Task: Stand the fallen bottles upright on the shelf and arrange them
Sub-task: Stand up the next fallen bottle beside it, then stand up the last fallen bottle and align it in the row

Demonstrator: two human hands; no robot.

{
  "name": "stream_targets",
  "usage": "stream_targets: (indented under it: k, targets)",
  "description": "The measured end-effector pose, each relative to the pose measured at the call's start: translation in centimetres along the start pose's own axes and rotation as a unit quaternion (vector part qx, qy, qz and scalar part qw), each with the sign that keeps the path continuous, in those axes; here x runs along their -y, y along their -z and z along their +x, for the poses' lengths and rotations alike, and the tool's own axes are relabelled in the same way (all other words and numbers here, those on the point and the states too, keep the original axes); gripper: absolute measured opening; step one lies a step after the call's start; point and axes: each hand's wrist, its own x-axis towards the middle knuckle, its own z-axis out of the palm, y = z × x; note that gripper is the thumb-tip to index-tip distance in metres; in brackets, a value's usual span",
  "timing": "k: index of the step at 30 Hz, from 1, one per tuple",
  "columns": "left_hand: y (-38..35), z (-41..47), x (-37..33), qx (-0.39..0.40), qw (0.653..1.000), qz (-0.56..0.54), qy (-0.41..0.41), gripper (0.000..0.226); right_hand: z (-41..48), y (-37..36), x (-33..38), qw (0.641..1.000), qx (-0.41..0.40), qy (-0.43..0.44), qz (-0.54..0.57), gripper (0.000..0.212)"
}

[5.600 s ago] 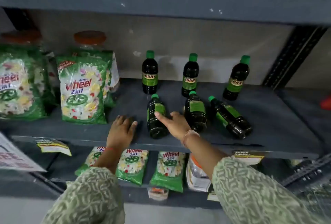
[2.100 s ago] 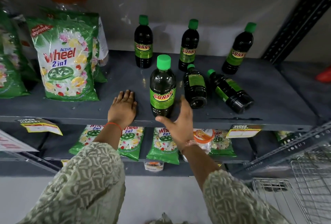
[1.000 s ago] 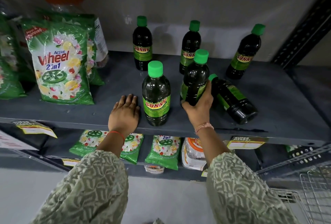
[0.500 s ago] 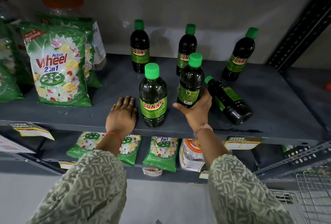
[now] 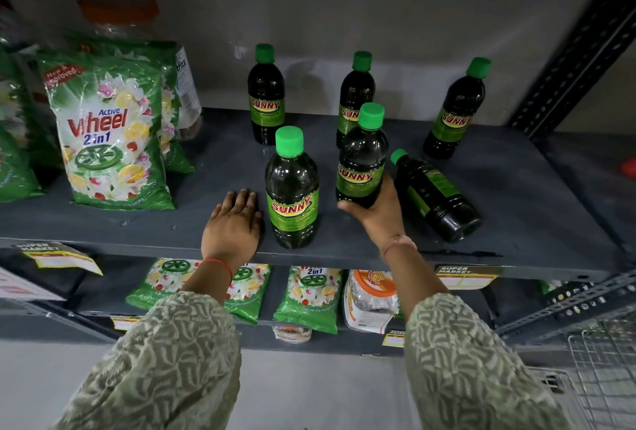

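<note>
Dark Sunny bottles with green caps stand on a grey shelf [image 5: 516,223]. Three upright ones line the back: left [image 5: 266,95], middle [image 5: 354,92], right [image 5: 456,109]. Another upright bottle [image 5: 292,188] stands near the front edge. My right hand [image 5: 375,212] grips the base of a second front bottle [image 5: 361,161], held upright with its label facing me. One bottle [image 5: 435,195] still lies on its side just right of that hand, cap pointing to the back. My left hand [image 5: 232,223] rests flat on the shelf, left of the front bottle.
Green Wheel detergent bags [image 5: 110,130] stand at the shelf's left, with an orange-lidded jar [image 5: 118,13] behind them. More bags [image 5: 306,295] lie on the lower shelf. A wire basket [image 5: 599,371] is at the bottom right. A slotted upright post [image 5: 581,40] bounds the right side.
My right hand has lifted the second fallen bottle upright and turned it so its label faces front. My left hand has stayed flat on the shelf.
</note>
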Motion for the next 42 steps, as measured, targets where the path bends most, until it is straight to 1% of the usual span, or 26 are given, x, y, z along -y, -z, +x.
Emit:
stream_targets:
  k: [2, 4, 11, 14, 18, 22, 24, 25, 26, 28, 29, 31, 32, 33, 34, 35, 36, 37, 38, 39, 40, 41, 42]
  targets:
    - [0.0, 0.0, 0.0, 0.0, 1.0, 0.0, 0.0, 0.05, 0.0, -0.6, 0.0, 0.999, -0.016, -0.012, -0.035, 0.083]
    - [0.1, 0.0, -0.1, -0.001, 1.0, -0.004, -0.001, 0.049, -0.2, -0.5, 0.0, 0.998, -0.016, -0.018, -0.053, 0.084]
    - [0.3, -0.1, -0.3, 0.008, 1.0, -0.004, -0.004, 0.049, -4.1, 0.6, -0.3, 0.996, 0.018, -0.012, -0.088, 0.078]
    - [0.3, -0.3, -0.4, 0.014, 1.0, -0.011, -0.002, 0.05, -5.5, 1.1, -0.4, 0.995, 0.032, -0.012, -0.089, 0.072]
    - [0.3, -0.4, -0.5, 0.023, 1.0, -0.013, 0.003, 0.05, -5.9, 1.5, 0.0, 0.995, 0.055, -0.023, -0.081, 0.069]
    - [0.4, -0.4, -0.6, 0.025, 1.0, -0.015, 0.007, 0.05, -6.0, 1.5, -0.1, 0.994, 0.058, -0.028, -0.083, 0.069]
    - [0.3, -0.4, -0.7, 0.024, 1.0, -0.015, 0.007, 0.05, -5.9, 1.6, 0.0, 0.994, 0.063, -0.033, -0.089, 0.072]
    - [0.3, -0.5, -0.7, 0.023, 1.0, -0.016, 0.007, 0.05, -6.0, 1.7, 0.2, 0.994, 0.065, -0.031, -0.087, 0.077]
    - [0.3, -0.5, -0.7, 0.022, 1.0, -0.016, 0.007, 0.05, -6.2, 1.7, 0.2, 0.995, 0.063, -0.028, -0.076, 0.087]
    - [0.2, -0.6, -0.7, 0.023, 1.0, -0.02, 0.006, 0.05, -7.3, 1.8, 0.1, 0.998, 0.03, -0.032, -0.04, 0.111]
    - [0.2, -0.7, -0.7, 0.023, 1.0, -0.021, 0.006, 0.05, -7.9, 1.9, 0.1, 0.999, -0.007, -0.024, -0.036, 0.116]
    - [0.0, -0.9, -0.6, 0.018, 1.0, -0.021, 0.007, 0.05, -8.2, 3.0, 0.6, 0.989, -0.113, 0.037, -0.09, 0.106]
    - [-0.1, -0.9, -0.6, 0.015, 1.0, -0.02, 0.007, 0.05, -7.4, 4.0, 1.0, 0.972, -0.165, 0.069, -0.149, 0.099]
    - [-0.1, -1.0, -0.6, 0.014, 1.0, -0.02, 0.007, 0.05, -5.9, 5.3, 1.4, 0.95, -0.201, 0.078, -0.226, 0.095]
    - [-0.1, -1.0, -0.6, 0.012, 1.0, -0.02, 0.007, 0.05, -3.9, 6.7, 1.5, 0.931, -0.194, 0.047, -0.305, 0.094]
    - [-0.1, -1.0, -0.6, 0.011, 1.0, -0.021, 0.007, 0.05, -1.8, 8.1, 1.5, 0.919, -0.149, -0.011, -0.366, 0.097]
    - [-0.1, -1.0, -0.6, 0.009, 1.0, -0.021, 0.008, 0.05, -0.2, 9.2, 1.6, 0.904, -0.084, -0.08, -0.411, 0.099]
    - [-0.1, -1.0, -0.6, 0.007, 1.0, -0.021, 0.009, 0.05, 1.0, 10.0, 1.6, 0.889, -0.016, -0.144, -0.435, 0.099]
    - [-0.1, -1.0, -0.7, 0.006, 1.0, -0.021, 0.01, 0.05, 1.6, 10.5, 1.6, 0.881, 0.035, -0.184, -0.433, 0.095]
    - [-0.2, -1.0, -0.7, 0.005, 1.0, -0.02, 0.011, 0.05, 1.9, 10.7, 1.4, 0.89, 0.048, -0.201, -0.407, 0.088]
    - [-0.2, -1.0, -0.7, 0.003, 1.0, -0.019, 0.011, 0.05, 2.1, 10.7, 1.3, 0.907, 0.032, -0.209, -0.364, 0.081]
    - [-0.3, -0.9, -0.7, 0.001, 1.0, -0.019, 0.012, 0.05, 2.0, 10.3, 1.2, 0.925, -0.006, -0.211, -0.315, 0.077]
    - [-0.3, -0.9, -0.7, -0.002, 1.0, -0.019, 0.013, 0.05, 1.9, 9.7, 1.0, 0.939, -0.064, -0.2, -0.271, 0.075]
